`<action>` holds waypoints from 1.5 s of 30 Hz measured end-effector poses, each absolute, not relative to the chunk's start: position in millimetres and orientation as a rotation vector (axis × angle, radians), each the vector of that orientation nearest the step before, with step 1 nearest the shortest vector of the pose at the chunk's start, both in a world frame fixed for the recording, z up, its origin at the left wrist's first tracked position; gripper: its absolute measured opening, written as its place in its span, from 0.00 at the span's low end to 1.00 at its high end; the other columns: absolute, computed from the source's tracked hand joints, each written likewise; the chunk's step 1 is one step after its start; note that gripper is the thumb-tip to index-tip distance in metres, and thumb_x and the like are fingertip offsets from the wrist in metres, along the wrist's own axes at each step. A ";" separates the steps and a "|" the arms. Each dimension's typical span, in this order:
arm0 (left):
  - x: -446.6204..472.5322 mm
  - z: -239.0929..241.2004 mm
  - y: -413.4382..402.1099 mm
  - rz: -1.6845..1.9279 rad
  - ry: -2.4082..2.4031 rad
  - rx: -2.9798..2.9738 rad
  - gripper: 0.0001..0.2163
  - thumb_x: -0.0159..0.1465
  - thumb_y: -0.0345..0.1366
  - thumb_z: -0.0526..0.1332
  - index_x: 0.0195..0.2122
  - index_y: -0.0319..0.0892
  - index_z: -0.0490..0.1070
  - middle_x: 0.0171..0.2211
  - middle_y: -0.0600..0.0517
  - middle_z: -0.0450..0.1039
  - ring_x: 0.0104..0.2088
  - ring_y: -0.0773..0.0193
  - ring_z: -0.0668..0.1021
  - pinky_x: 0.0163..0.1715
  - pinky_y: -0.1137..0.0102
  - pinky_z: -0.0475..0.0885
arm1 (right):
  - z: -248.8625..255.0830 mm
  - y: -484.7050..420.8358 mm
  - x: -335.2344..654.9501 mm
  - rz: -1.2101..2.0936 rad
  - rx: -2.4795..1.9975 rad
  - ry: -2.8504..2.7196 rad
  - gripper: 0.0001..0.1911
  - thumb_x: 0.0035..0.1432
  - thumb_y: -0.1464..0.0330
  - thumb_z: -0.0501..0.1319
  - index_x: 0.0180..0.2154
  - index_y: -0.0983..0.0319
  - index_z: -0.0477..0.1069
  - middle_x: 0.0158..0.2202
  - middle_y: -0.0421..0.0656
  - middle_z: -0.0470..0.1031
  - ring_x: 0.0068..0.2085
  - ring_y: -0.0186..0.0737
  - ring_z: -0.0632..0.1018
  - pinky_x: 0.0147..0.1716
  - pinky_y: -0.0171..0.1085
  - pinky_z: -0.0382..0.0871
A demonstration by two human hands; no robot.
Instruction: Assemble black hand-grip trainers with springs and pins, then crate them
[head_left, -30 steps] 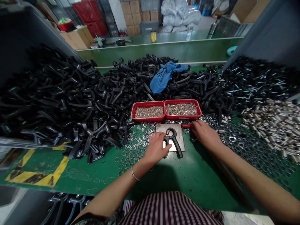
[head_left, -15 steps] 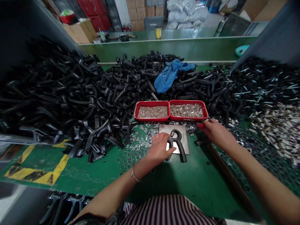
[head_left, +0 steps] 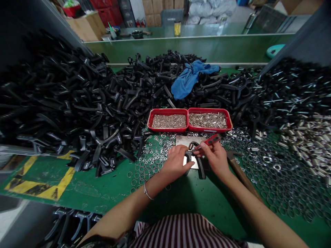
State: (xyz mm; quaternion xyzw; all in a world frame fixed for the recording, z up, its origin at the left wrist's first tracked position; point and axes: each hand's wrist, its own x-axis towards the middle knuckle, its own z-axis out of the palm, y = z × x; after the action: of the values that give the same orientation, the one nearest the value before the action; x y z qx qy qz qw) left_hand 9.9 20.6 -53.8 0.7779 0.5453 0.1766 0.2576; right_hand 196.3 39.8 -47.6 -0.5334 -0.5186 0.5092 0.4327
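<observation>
My left hand (head_left: 176, 160) is closed on the left leg of a black hand grip (head_left: 200, 168), pressing it against a flat metal plate (head_left: 181, 140). A small coil spring (head_left: 190, 146) shows near the top of the hand grip. In my right hand (head_left: 216, 159) is a red-handled screwdriver (head_left: 212, 139), held slantwise. Its thin shaft points left and down toward the spring; whether the tip touches it I cannot tell. My fingers hide part of the hand grip.
Beyond the plate stand two red trays of small metal parts, the left tray (head_left: 168, 131) and right tray (head_left: 210, 130). A hammer (head_left: 240, 172) lies right. Metal rings (head_left: 147, 168), black handles (head_left: 103, 103), springs (head_left: 310, 137) and a blue cloth (head_left: 186, 82) surround the workspace.
My right hand has moved left from beside the right tray to the hand grip, bringing the red-handled screwdriver over it. My left hand stays on the hand grip.
</observation>
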 end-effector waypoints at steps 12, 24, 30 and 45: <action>10.6 -53.4 20.9 0.469 1.481 2.103 0.24 0.62 0.45 0.65 0.56 0.42 0.63 0.55 0.45 0.67 0.55 0.50 0.68 0.56 0.56 0.62 | -43.6 32.3 192.9 1.026 -1.488 -1.621 0.15 0.66 0.52 0.54 0.43 0.57 0.63 0.38 0.49 0.80 0.38 0.50 0.82 0.41 0.47 0.76; 20.7 -46.5 17.8 0.412 1.576 2.163 0.19 0.65 0.42 0.61 0.55 0.41 0.66 0.53 0.43 0.68 0.53 0.49 0.69 0.54 0.56 0.64 | -12.3 46.4 180.8 1.145 -1.289 -1.687 0.19 0.65 0.47 0.48 0.39 0.55 0.61 0.24 0.38 0.70 0.23 0.40 0.71 0.27 0.39 0.67; 20.2 -41.7 19.3 0.336 1.608 2.186 0.20 0.63 0.39 0.62 0.55 0.38 0.67 0.52 0.41 0.68 0.53 0.48 0.69 0.55 0.55 0.64 | -9.9 63.5 209.6 1.145 -1.253 -1.563 0.17 0.66 0.49 0.50 0.43 0.55 0.62 0.28 0.38 0.74 0.26 0.39 0.73 0.30 0.38 0.67; -67.0 7.4 159.2 0.021 1.852 2.490 0.12 0.67 0.32 0.54 0.44 0.37 0.77 0.45 0.41 0.76 0.49 0.53 0.75 0.54 0.61 0.67 | 19.6 119.0 255.1 0.311 -1.453 -2.279 0.13 0.64 0.62 0.57 0.39 0.61 0.77 0.39 0.47 0.79 0.40 0.46 0.77 0.40 0.41 0.67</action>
State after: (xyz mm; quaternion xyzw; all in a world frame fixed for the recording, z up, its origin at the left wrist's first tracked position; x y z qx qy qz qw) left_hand -67.0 159.2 7.4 0.8022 0.5967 0.0069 0.0191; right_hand 255.1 119.0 19.6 -0.5222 -0.8192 0.1118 0.2090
